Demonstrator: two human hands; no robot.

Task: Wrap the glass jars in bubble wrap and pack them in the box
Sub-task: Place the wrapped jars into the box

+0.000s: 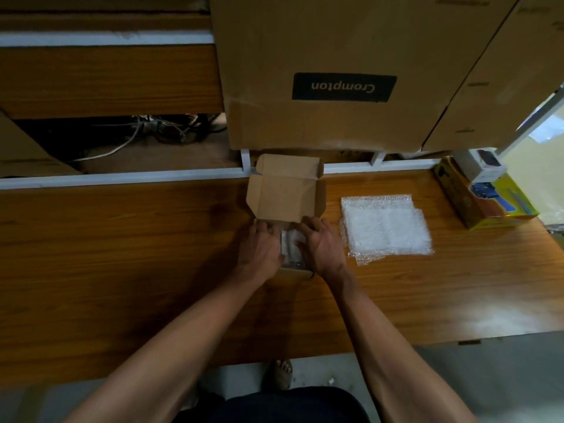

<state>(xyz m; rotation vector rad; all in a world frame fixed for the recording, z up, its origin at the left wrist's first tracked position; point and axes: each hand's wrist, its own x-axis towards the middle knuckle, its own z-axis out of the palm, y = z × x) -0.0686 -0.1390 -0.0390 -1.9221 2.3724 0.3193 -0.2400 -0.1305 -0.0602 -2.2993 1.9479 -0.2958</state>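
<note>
Head view looks down on both hands meeting over the small box (283,190), whose lid stands raised on the far side. Between the 2 palms lies a wrapped jar (290,244), its long axis running away from the person, already down inside the box cavity as far as I can judge. Left hand (261,248) sits against the bundle's left flank, fingers bent over it; right hand (322,247) presses the right flank, fingers curled at the far end. Neither is nearer; they flank it evenly. How firm the grip is, I cannot tell. Spare bubble wrap (386,227) lies flat just right of the box on the table (122,239).
</note>
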